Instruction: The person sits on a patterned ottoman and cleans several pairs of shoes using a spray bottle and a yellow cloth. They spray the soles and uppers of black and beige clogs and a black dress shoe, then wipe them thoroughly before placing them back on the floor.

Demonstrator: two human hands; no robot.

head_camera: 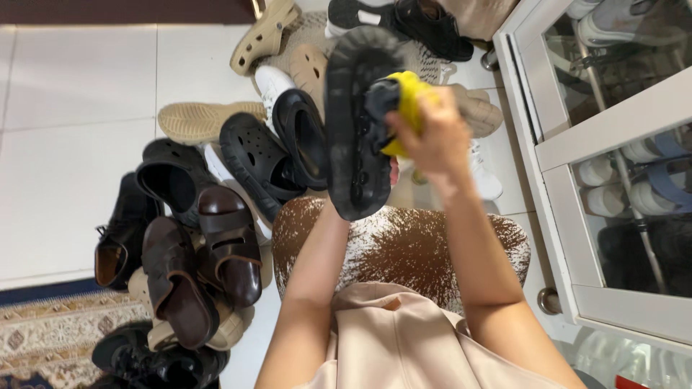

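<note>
Far left: a patterned rug [43, 324] at the lower corner, meeting the white tiled floor [72, 144]. On the floor beside it lies a heap of footwear — a black lace-up shoe [119, 234], two brown sandals [198, 266] lying across each other, a black clog [169, 176] above them, and a tan ribbed sole [205, 121] turned upward.

Centre left: two more black clogs [277, 151] sit side by side, just beside the shoe being handled. A beige clog [263, 34] lies at the top of the heap.

Centre: the black shoe [357, 122] is held up on edge, its thick lugged sole facing the camera, above a brown-and-white speckled stool [404, 245]. The left hand [393, 171] is almost wholly hidden behind the shoe; its forearm rises to the shoe's lower end, and only a small part of the hand shows at the right edge. The grip appears closed on the shoe, though the fingers themselves cannot be seen.

Centre right: the right hand [425, 140] is curled shut on a yellow cloth [409, 101], fingers bunched around it. The cloth is pressed against the shoe's right side — touching it near the upper part.

Right: a white glass-fronted cabinet [577, 144] with pale shoes on its shelves.
</note>
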